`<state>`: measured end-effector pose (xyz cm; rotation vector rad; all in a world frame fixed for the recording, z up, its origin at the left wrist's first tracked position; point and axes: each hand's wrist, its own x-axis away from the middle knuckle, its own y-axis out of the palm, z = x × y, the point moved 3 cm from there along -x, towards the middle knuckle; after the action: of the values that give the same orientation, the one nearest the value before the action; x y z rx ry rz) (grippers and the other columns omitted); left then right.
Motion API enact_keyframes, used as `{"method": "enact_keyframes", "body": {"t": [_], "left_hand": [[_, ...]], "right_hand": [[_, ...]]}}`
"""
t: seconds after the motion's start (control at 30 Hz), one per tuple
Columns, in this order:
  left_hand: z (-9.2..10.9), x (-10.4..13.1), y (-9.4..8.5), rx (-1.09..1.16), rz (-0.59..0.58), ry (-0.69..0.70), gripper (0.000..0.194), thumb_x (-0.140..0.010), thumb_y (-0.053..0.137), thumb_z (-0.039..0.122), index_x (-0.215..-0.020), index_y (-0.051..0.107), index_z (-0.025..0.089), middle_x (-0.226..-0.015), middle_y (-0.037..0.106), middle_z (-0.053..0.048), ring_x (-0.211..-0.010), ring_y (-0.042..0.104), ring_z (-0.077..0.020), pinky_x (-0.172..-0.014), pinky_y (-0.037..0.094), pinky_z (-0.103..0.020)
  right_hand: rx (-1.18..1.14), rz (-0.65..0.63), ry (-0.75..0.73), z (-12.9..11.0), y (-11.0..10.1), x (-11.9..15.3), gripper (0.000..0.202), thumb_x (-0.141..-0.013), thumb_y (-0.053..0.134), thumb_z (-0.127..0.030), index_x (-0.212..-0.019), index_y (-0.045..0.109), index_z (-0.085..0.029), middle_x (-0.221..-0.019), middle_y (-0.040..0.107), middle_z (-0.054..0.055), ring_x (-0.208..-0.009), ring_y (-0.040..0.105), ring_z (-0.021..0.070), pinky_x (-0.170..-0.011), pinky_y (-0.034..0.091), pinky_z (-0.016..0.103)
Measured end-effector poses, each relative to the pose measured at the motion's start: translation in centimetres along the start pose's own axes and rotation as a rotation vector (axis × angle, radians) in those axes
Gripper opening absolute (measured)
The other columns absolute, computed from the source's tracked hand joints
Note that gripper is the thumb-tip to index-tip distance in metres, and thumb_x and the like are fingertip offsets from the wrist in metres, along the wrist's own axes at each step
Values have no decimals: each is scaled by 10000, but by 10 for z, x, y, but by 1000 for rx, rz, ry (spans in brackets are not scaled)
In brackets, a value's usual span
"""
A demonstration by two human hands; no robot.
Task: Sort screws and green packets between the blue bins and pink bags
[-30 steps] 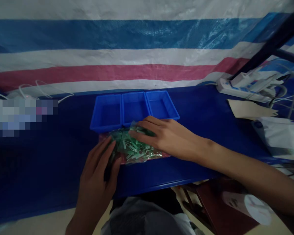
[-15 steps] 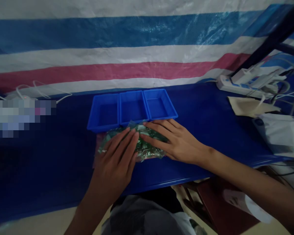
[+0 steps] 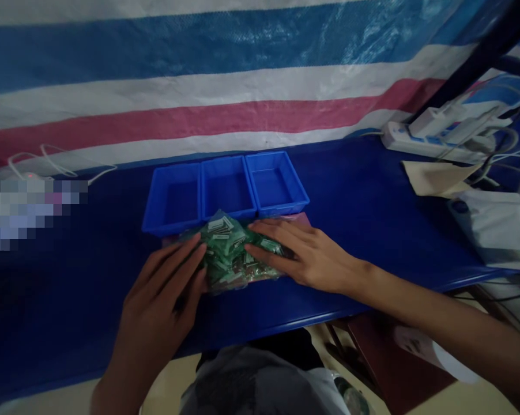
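Between the left grip (image 3: 160, 291) and right grip (image 3: 314, 253), both loosely spread, the crinkled see-through plastic bag of green pieces (image 3: 228, 251) lies crosswise, touching both, more covered by the right.

I've drawn my left fingers (image 3: 187, 268) back leftward across the green bag (image 3: 225, 251). Its middle now lies uncovered.

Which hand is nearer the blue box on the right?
Right. The right hand is just in front of that blue box; the left hand is farther off, to its left.
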<state>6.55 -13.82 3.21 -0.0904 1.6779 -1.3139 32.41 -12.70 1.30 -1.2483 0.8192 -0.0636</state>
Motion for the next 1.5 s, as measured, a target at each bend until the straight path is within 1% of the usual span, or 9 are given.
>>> {"method": "enact_keyframes", "body": {"t": [0.2,0.4,0.53,0.63,0.77,1.03,1.17,1.33,1.5], "left_hand": [[2,-5,8,55,-28,-33,400,-1077,658,202,-1471,609,153,-1432,715,-153,-1390,652,-336,-1134,591,-496],[9,-12,15,54,-96,48,392,-1080,652,217,-1466,609,166,-1480,697,-126,-1408,612,-374,-1139,564,-571],[11,-17,18,74,-125,63,348,-1097,629,247,-1439,619,185,-1487,701,-95,-1411,612,-345,-1130,577,-546],[12,-21,21,77,-149,92,333,-1105,611,257,-1426,625,173,-1495,698,-92,-1441,592,-338,-1143,573,-526],[13,-24,21,87,-154,112,389,-1106,600,259,-1485,590,170,-1547,656,-118,-1522,534,-348,-1175,562,-530],[0,-1,-5,61,-29,-67,483,-1025,693,132,-1486,633,263,-1432,725,-80,-1337,683,-313,-1143,581,-471],[-9,19,-8,48,-54,-131,544,-1054,692,276,-1580,553,303,-1509,677,-80,-1420,626,-349,-1147,581,-502],[-14,45,-9,50,-113,-295,614,-1079,641,443,-1655,449,351,-1639,564,-71,-1476,584,-368,-1135,601,-518],[-22,40,-14,54,-124,-348,579,-1087,608,467,-1642,452,409,-1651,552,-28,-1453,611,-342,-1134,604,-491]], "right_hand": [[-16,-51,70,-14,9,-8,569,-1019,473,-252,-1527,575,-18,-1368,622,287,-1308,559,403,-996,568,616],[206,128,62,-22,-4,-4,423,-990,527,-85,-1375,701,-88,-1058,731,153,-1033,605,289,-799,548,418],[243,215,79,-20,-19,4,325,-1000,591,-79,-1272,746,-165,-1032,782,103,-934,640,252,-706,554,376],[254,289,184,-15,-28,4,294,-1021,598,-98,-1254,724,-225,-1077,779,97,-890,648,228,-708,584,351],[244,227,392,-6,-25,-8,262,-1105,514,-212,-1268,709,-274,-1097,730,91,-896,685,190,-692,596,286],[159,412,20,-9,-12,-41,306,-961,721,-26,-1254,738,-112,-1033,787,95,-1004,714,217,-809,610,302],[173,344,-19,-14,2,-44,319,-1021,662,-86,-1332,727,-109,-1079,812,100,-1015,709,227,-746,561,331],[76,195,-54,-16,8,-37,377,-1082,571,-220,-1413,693,-85,-1243,783,178,-1151,669,300,-852,525,426],[-9,282,53,5,-11,-44,348,-1109,515,-286,-1337,722,-124,-1229,783,165,-1097,688,309,-822,555,466]]}}
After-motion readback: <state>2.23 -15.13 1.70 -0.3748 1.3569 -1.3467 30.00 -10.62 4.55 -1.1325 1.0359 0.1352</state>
